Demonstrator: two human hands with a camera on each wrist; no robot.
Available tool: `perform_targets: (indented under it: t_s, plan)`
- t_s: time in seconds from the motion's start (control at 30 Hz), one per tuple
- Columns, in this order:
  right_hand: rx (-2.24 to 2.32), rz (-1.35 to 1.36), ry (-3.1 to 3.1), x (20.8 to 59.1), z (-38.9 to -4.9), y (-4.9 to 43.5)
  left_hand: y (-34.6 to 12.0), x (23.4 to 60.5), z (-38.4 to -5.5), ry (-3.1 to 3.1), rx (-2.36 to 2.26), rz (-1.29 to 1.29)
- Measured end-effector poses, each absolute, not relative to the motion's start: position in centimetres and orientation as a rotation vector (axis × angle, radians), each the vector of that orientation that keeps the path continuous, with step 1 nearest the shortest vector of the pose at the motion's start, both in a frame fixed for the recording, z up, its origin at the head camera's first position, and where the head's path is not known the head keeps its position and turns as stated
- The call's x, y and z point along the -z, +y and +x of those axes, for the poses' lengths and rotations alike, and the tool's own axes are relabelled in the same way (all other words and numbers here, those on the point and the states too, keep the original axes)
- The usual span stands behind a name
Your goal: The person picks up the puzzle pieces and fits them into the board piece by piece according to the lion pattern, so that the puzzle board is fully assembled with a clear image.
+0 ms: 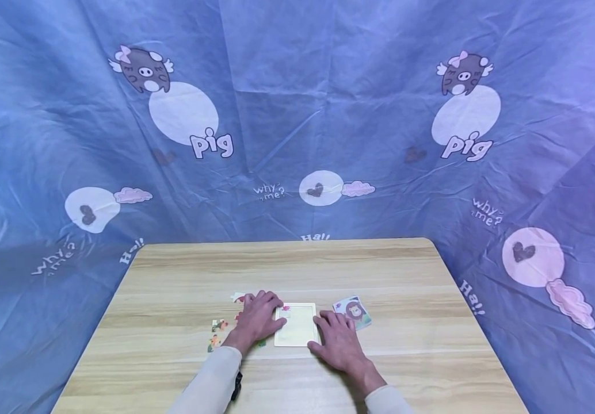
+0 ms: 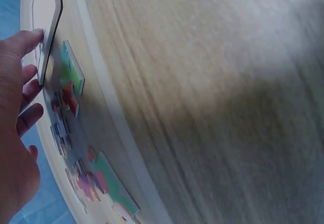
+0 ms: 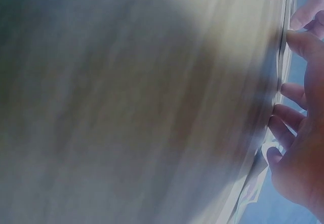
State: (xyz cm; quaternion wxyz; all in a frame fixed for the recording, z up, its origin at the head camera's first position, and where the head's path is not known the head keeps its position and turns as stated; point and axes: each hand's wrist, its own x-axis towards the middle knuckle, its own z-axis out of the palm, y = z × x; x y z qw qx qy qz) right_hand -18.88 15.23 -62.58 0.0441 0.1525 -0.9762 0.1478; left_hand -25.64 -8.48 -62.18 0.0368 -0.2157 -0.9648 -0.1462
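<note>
A pale, square puzzle tray (image 1: pixel 300 330) lies on the table between the two hands. One light puzzle piece (image 1: pixel 285 312) with a pink mark sits in its upper left corner. My left hand (image 1: pixel 258 319) holds the tray's left side, the thumb over the rim and the fingers by the upper corner. On the opposite side my right hand (image 1: pixel 340 343) grips the right edge with bent fingers, its thumb near the lower corner. Behind the right hand lies a lion picture card (image 1: pixel 355 311), partly covered by the fingers.
Loose puzzle pieces (image 1: pixel 219 325) lie left of the tray, several of them partly hidden by the left hand and forearm. In the left wrist view, more colourful pieces (image 2: pixel 90 183) spread beside the hand. A blue printed cloth (image 1: pixel 282 132) hangs behind the wooden table (image 1: pixel 411 287).
</note>
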Motion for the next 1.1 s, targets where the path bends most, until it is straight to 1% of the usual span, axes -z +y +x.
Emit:
perform_targets:
  t_s: [0.4, 1.1]
  plan:
    - [-0.458, 0.468, -2.949, 62.6, -19.0, 15.3, -10.2, 61.3, -26.3, -2.972, 0.553, -0.565]
    - [-0.457, 0.451, -2.983, 62.5, -18.7, 15.2, -13.1, 60.9, -26.2, -2.939, 0.613, -0.439]
